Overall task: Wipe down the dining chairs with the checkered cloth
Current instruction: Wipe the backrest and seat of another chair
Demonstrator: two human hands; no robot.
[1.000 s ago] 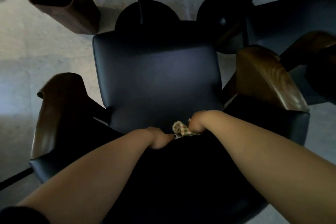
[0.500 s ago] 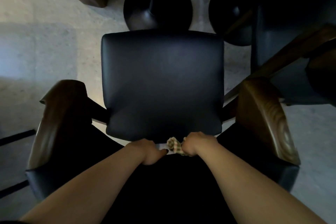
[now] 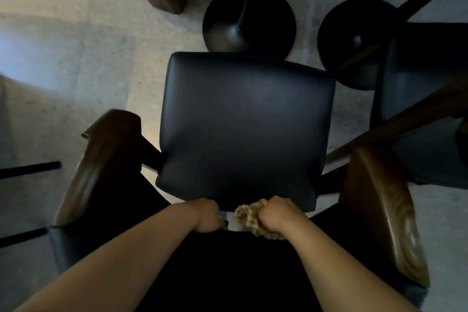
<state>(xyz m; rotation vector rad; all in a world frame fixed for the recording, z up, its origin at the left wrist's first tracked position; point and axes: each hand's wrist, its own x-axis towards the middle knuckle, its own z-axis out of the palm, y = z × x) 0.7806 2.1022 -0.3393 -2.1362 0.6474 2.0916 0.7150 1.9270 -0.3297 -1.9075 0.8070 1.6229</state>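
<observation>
bunched up tight in the right hand (image 3: 274,214), checkered cloth (image 3: 249,218) at the near edge of the dark chair seat (image 3: 243,129), seat stretching away in front, left hand (image 3: 206,215) curled on the edge just beside, holding no cloth.

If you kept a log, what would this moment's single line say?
right hand: grips checkered cloth at seat's near edge | left hand: curled at same edge, hold unclear | phase: wiping chair
</observation>
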